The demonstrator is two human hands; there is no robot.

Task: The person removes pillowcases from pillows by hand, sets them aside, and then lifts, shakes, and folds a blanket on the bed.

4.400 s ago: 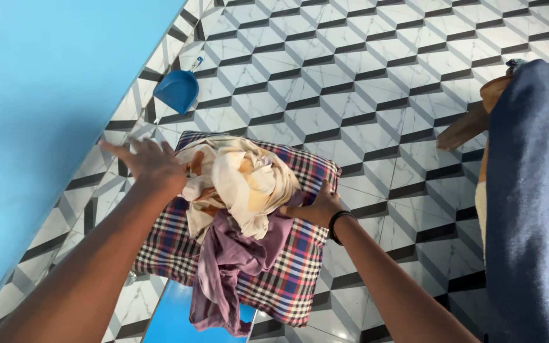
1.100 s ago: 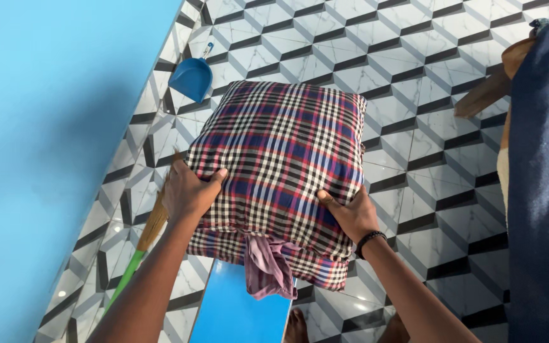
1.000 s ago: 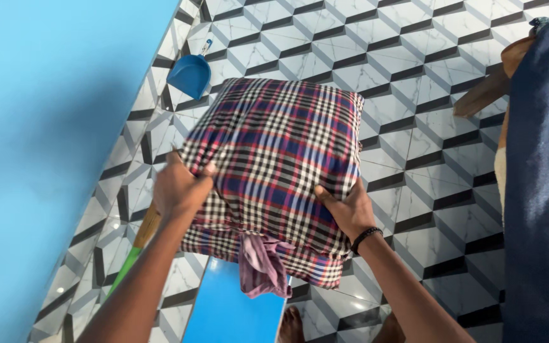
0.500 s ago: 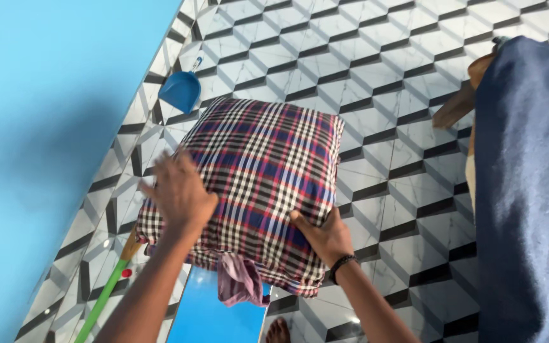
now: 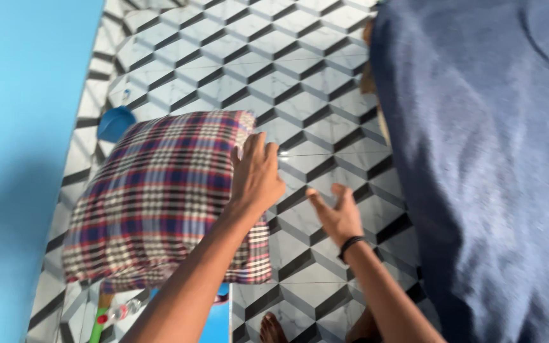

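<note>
A plaid cushion (image 5: 154, 197) in red, blue and white checks lies at the left, over a blue surface (image 5: 222, 321). My left hand (image 5: 258, 173) hovers at the cushion's right edge with its fingers spread and nothing in it; whether it touches the fabric I cannot tell. My right hand (image 5: 336, 215), with a black band on the wrist, is open over the tiled floor (image 5: 300, 82), apart from the cushion. The picture is blurred by motion.
A dark blue blanket (image 5: 497, 159) fills the right side. A blue dustpan (image 5: 114, 122) lies on the floor beyond the cushion, by the blue wall (image 5: 20, 127). A green broom handle (image 5: 100, 319) shows at the bottom left. A bare foot (image 5: 273, 328) stands below.
Both hands have let go of the cushion and swung right, fingers spread. The view has turned right, so the cushion sits further left and the blue blanket fills more of the frame.
</note>
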